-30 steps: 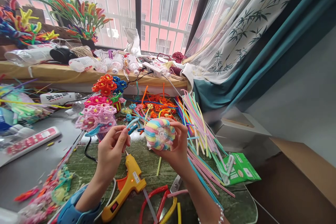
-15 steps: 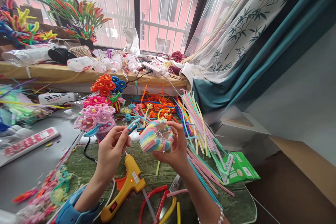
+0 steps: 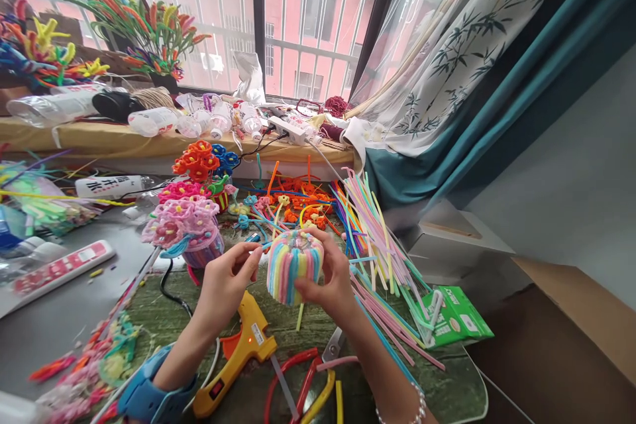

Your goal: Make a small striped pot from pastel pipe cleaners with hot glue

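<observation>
My right hand grips a small round pot covered in upright pink, yellow and blue pipe cleaners. Clear plastic shows at the pot's top. To its left, my left hand pinches a short light-blue pipe cleaner, whose end reaches the pot's upper rim; whether it touches is unclear. Beneath my left hand lies a yellow hot glue gun with a lit orange light, its nozzle hidden by the hand. Scissors with red and yellow handles lie below the pot, partly behind my right wrist.
Pink and purple pipe-cleaner flowers stand in a pot at the left. Bundled pipe cleaners spread at the right beside a green packet. Orange flower pieces lie behind. Bottles and a power strip line the windowsill.
The pot has tilted, its striped side now facing me and its clear end turned upward. My left hand has moved right, bringing the blue pipe cleaner to the pot's rim.
</observation>
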A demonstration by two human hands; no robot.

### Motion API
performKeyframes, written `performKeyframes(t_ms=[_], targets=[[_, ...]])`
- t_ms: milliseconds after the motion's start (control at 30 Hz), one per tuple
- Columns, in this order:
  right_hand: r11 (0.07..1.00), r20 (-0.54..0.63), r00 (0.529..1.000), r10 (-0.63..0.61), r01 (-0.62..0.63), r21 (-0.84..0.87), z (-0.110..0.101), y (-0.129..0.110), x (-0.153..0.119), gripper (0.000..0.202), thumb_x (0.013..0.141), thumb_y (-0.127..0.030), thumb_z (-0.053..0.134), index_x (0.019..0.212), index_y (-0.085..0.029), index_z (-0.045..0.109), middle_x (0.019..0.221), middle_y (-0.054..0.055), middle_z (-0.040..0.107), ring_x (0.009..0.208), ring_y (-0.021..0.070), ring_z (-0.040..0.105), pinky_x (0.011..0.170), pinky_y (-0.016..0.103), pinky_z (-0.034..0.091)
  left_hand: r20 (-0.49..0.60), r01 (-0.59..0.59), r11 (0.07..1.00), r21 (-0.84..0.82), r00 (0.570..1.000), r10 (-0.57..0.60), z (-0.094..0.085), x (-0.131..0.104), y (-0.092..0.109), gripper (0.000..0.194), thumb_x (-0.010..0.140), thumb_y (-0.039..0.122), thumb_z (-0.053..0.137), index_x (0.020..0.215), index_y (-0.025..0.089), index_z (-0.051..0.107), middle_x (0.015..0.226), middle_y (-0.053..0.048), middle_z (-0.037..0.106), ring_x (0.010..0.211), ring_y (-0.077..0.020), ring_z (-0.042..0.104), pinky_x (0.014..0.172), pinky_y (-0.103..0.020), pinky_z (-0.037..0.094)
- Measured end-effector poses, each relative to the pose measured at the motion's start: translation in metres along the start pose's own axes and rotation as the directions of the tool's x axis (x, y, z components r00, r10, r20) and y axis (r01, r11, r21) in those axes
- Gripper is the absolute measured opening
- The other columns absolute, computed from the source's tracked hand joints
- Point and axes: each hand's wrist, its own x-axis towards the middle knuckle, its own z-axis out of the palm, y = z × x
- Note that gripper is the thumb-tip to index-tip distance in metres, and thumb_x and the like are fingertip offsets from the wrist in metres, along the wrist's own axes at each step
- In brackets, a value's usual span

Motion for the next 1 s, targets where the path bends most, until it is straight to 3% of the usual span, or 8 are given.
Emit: performKeyframes(t_ms=[133, 233, 400, 667, 700, 800, 867, 1000], targets=[[0.999, 0.064, 0.997, 0.039, -0.038, -0.009, 0.002, 0.000, 0.000, 0.059, 0.073, -0.041, 0.074, 0.124, -0.022, 0.052, 0.111, 0.007, 0.068, 0.096, 0.0235, 0.069, 0.084, 0.034, 0.057, 0.098, -0.015, 1.000, -0.008, 0.995, 0.016, 0.001, 0.006, -0.002, 0.033, 0.084, 0.043, 0.058, 0.103, 0.018, 0.066, 0.069, -0.001, 0.066, 0.073, -0.0201, 0.066, 0.066, -0.029, 0.052], [0.999, 0.094, 0.995, 0.036, -0.033, -0.034, 0.004, 0.000, 0.001, 0.061, 0.070, -0.037, 0.077, 0.124, -0.022, 0.051, 0.111, 0.007, 0.069, 0.097, 0.0232, 0.069, 0.083, 0.033, 0.058, 0.167, -0.061, 0.998, 0.008, 0.984, 0.059, -0.001, 0.012, -0.005, 0.041, 0.086, 0.038, 0.054, 0.121, 0.018, 0.058, 0.102, -0.008, 0.072, 0.096, -0.0233, 0.067, 0.083, -0.035, 0.053], [0.994, 0.100, 0.993, 0.069, -0.060, -0.087, 0.008, 0.006, 0.003, 0.064, 0.069, -0.030, 0.079, 0.124, -0.023, 0.047, 0.111, 0.006, 0.068, 0.099, 0.0226, 0.069, 0.084, 0.033, 0.057, -0.013, -0.227, 0.922, 0.313, 0.970, 0.243, -0.007, 0.014, -0.006, 0.049, 0.084, 0.030, 0.053, 0.131, 0.017, 0.052, 0.138, -0.014, 0.056, 0.130, -0.0297, 0.048, 0.110, -0.050, 0.034], [0.959, 0.232, 0.961, 0.148, -0.083, -0.270, 0.004, 0.032, 0.000, 0.086, 0.064, -0.028, 0.086, 0.134, -0.023, 0.037, 0.130, 0.012, 0.056, 0.122, 0.0242, 0.058, 0.101, 0.040, 0.049, -0.124, -0.217, 0.920, 0.326, 0.955, 0.269, -0.015, 0.004, -0.001, 0.025, 0.089, 0.031, 0.048, 0.104, 0.021, 0.065, 0.107, -0.008, 0.069, 0.101, -0.0242, 0.063, 0.088, -0.036, 0.048], [0.952, 0.208, 0.967, 0.145, -0.079, -0.294, 0.000, 0.035, 0.001, 0.082, 0.067, -0.029, 0.084, 0.135, -0.023, 0.038, 0.129, 0.012, 0.056, 0.121, 0.0242, 0.057, 0.101, 0.040, 0.049, -0.120, -0.213, 0.922, 0.323, 0.957, 0.263, -0.015, 0.003, -0.001, 0.024, 0.089, 0.030, 0.048, 0.102, 0.020, 0.065, 0.104, -0.007, 0.069, 0.097, -0.0235, 0.064, 0.085, -0.035, 0.048], [0.915, 0.150, 0.980, 0.135, -0.065, -0.398, -0.019, 0.041, 0.008, 0.038, 0.084, -0.020, 0.065, 0.120, -0.021, 0.054, 0.112, 0.007, 0.066, 0.105, 0.0199, 0.064, 0.094, 0.038, 0.051, -0.112, -0.208, 0.923, 0.323, 0.960, 0.255, -0.016, 0.002, -0.003, 0.024, 0.089, 0.029, 0.047, 0.099, 0.020, 0.066, 0.100, -0.007, 0.070, 0.089, -0.0217, 0.064, 0.079, -0.033, 0.049], [0.836, 0.173, 0.973, 0.150, -0.032, -0.548, -0.032, 0.042, 0.011, 0.024, 0.083, -0.012, 0.060, 0.105, -0.022, 0.063, 0.105, 0.004, 0.068, 0.102, 0.0202, 0.064, 0.093, 0.039, 0.049, -0.092, -0.209, 0.921, 0.329, 0.963, 0.252, -0.015, 0.002, -0.004, 0.023, 0.088, 0.029, 0.047, 0.096, 0.020, 0.066, 0.097, -0.006, 0.071, 0.086, -0.0210, 0.064, 0.076, -0.032, 0.048], [0.605, 0.177, 0.952, 0.251, -0.011, -0.796, -0.047, 0.042, 0.008, 0.027, 0.073, -0.015, 0.076, 0.097, -0.022, 0.066, 0.100, 0.004, 0.069, 0.099, 0.0251, 0.064, 0.085, 0.038, 0.048, 0.087, -0.248, 0.905, 0.346, 0.969, 0.232, -0.012, 0.001, -0.004, 0.021, 0.087, 0.034, 0.051, 0.093, 0.021, 0.067, 0.092, -0.005, 0.072, 0.077, -0.0193, 0.064, 0.066, -0.029, 0.048]])
